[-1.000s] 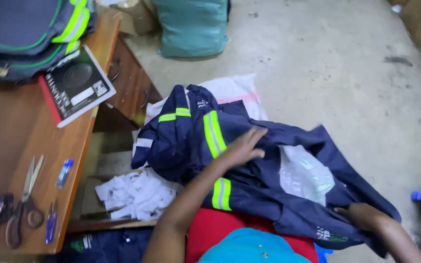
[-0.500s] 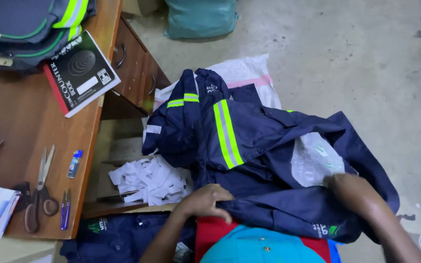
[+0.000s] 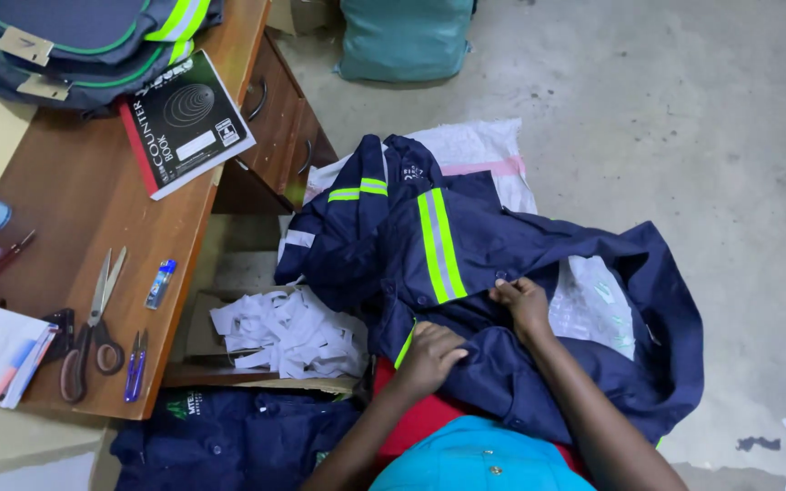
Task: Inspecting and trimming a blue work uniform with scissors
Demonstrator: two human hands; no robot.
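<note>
A black, red-spined book (image 3: 188,123) is lying far left on the desk (image 3: 84,191). Your left hand (image 3: 431,356) and right hand (image 3: 522,305) are pinching the navy jacket (image 3: 466,273), fingers closed on fabric.

Navy jacket (image 3: 502,264) with yellow-and-grey reflective stripes.

Clear plastic bag (image 3: 598,305) lies right of centre, on the navy garment. Two tan tags (image 3: 22,44), probably card, sit upper left; white paper labels (image 3: 288,332) are heaped at lower centre.

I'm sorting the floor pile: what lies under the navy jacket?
Under the navy jacket a white woven sack shows at the top edge, clear plastic at the right. Anything beneath its middle is covered.
</note>
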